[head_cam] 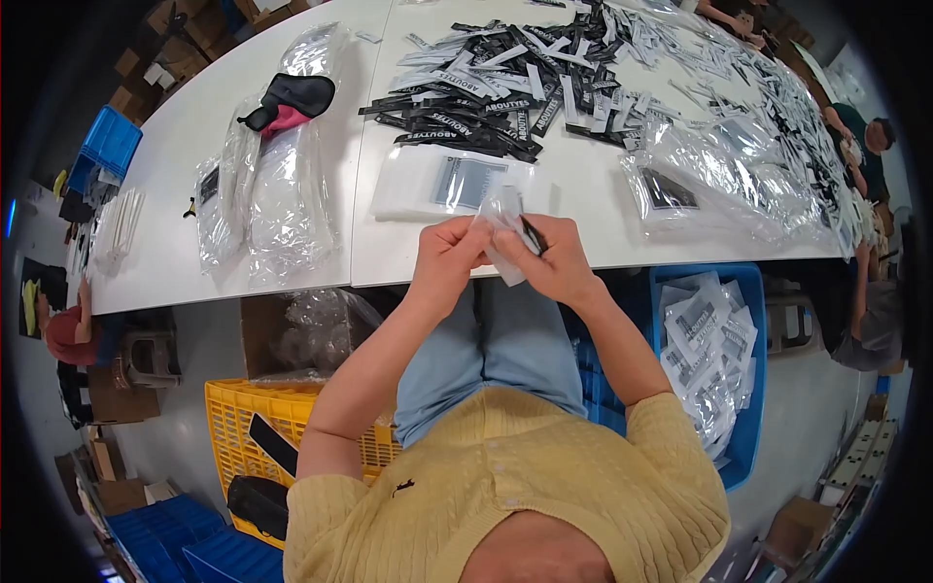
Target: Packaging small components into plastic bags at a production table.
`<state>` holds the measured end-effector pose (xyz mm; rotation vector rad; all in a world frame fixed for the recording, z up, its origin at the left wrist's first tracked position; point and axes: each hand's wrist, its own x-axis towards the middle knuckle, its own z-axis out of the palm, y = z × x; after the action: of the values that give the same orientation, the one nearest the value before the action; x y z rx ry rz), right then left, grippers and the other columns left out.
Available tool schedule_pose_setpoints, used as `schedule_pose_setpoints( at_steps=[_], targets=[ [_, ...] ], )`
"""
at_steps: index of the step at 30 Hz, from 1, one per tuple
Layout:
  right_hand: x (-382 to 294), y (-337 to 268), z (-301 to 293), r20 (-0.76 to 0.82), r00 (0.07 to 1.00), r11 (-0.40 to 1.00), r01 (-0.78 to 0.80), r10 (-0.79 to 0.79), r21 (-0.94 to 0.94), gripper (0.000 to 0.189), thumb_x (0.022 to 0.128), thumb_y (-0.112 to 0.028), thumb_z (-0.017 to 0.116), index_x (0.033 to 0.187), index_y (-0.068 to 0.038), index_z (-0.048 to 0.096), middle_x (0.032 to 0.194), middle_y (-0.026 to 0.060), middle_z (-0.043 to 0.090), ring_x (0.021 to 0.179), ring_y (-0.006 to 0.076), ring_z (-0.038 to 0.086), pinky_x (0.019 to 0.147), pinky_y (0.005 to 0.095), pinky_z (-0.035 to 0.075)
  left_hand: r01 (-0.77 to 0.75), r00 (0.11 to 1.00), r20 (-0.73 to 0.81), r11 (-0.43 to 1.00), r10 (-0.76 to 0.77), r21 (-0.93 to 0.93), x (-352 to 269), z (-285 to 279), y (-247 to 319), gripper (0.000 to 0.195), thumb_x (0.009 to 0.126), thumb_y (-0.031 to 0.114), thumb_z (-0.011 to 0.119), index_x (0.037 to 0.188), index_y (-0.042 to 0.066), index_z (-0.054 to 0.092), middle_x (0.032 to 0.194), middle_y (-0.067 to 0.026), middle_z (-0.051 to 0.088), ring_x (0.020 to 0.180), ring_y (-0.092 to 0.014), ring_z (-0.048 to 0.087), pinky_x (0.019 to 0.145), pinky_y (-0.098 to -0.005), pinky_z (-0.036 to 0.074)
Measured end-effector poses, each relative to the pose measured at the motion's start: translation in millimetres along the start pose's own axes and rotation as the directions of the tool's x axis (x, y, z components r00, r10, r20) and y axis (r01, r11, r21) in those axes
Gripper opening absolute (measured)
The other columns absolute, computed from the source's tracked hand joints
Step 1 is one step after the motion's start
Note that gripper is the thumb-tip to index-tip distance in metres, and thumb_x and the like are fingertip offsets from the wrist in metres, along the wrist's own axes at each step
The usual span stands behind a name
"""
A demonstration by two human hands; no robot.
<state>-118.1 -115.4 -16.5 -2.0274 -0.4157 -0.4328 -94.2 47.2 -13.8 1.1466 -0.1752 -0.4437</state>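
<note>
Close to the table's front edge, my left hand [453, 251] pinches one side of a small translucent plastic bag [503, 211]. My right hand [557, 255] grips the same bag from the other side, its thumb across the plastic. Between the right thumb and fingers shows a narrow black strip [534, 235]; whether it is inside the bag cannot be told. Just beyond both hands lies a flat stack of clear bags with a grey printed panel [466, 182]. Behind that stack is a large heap of black and white printed strips [496, 102].
Clear plastic packs [291, 197] lie left on the white table [415, 251], a black-and-pink fabric item [295, 102] on top. More packs [729, 182] lie right. A blue bin [758, 364] of filled bags stands by my right arm, a yellow crate [255, 408] at left. Other people sit around.
</note>
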Motion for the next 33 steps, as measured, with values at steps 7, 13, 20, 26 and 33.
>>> schedule_pose_setpoints(
  at_steps=[7,13,20,26,33],
  targets=[
    [2,-10,7,0.05,0.984,0.899,0.175,-0.17,-0.401,0.017,0.068,-0.009,0.066,0.082,-0.002,0.058,0.07,0.0126,0.058,0.06,0.0306,0.057,0.051,0.0343,0.045,-0.376,0.909,0.13,0.643,0.397,0.667,16,-14,-8,0.017,0.076,-0.002,0.056,0.091,0.0,0.066,0.072,-0.0067,0.064,0.065,-0.008,0.057,0.059,-0.0228,0.046],
    [-4,-13,14,-0.095,0.983,0.975,0.14,-0.158,-0.175,0.017,0.066,-0.008,0.067,0.077,-0.003,0.056,0.068,0.0129,0.055,0.057,0.0306,0.055,0.049,0.0351,0.043,-0.39,0.898,0.131,0.62,0.42,0.681,39,-24,-7,0.029,0.067,-0.007,0.058,0.093,0.002,0.067,0.065,-0.0084,0.062,0.056,-0.012,0.056,0.052,-0.0267,0.045],
    [7,9,6,-0.267,0.964,0.979,-0.076,0.023,-0.191,0.014,0.074,-0.009,0.066,0.082,-0.001,0.057,0.065,0.0131,0.053,0.056,0.0287,0.055,0.052,0.0324,0.043,-0.583,0.565,0.404,0.001,0.72,0.813,33,-1,22,0.048,0.065,-0.009,0.053,0.108,0.01,0.064,0.06,-0.008,0.051,0.047,-0.022,0.049,0.045,-0.0323,0.043],
    [-10,-5,19,-0.137,0.988,0.985,-0.09,0.07,-0.147,0.034,0.086,-0.031,0.058,0.099,0.001,0.055,0.09,0.0195,0.059,0.078,0.0363,0.059,0.068,0.0401,0.048,-0.582,0.557,0.36,0.043,0.749,0.812,38,-2,14,0.051,0.065,-0.01,0.052,0.111,0.009,0.063,0.057,-0.007,0.043,0.048,-0.023,0.046,0.044,-0.0341,0.04],
    [-6,0,19,0.037,0.981,0.973,-0.182,0.189,-0.142,0.039,0.09,-0.035,0.051,0.099,0.003,0.055,0.09,0.0244,0.059,0.082,0.0419,0.056,0.074,0.0432,0.045,-0.474,0.756,0.127,0.403,0.642,0.783,25,-12,3,0.054,0.065,-0.011,0.052,0.115,0.007,0.06,0.066,-0.0096,0.047,0.055,-0.023,0.048,0.052,-0.0337,0.042]
  ],
)
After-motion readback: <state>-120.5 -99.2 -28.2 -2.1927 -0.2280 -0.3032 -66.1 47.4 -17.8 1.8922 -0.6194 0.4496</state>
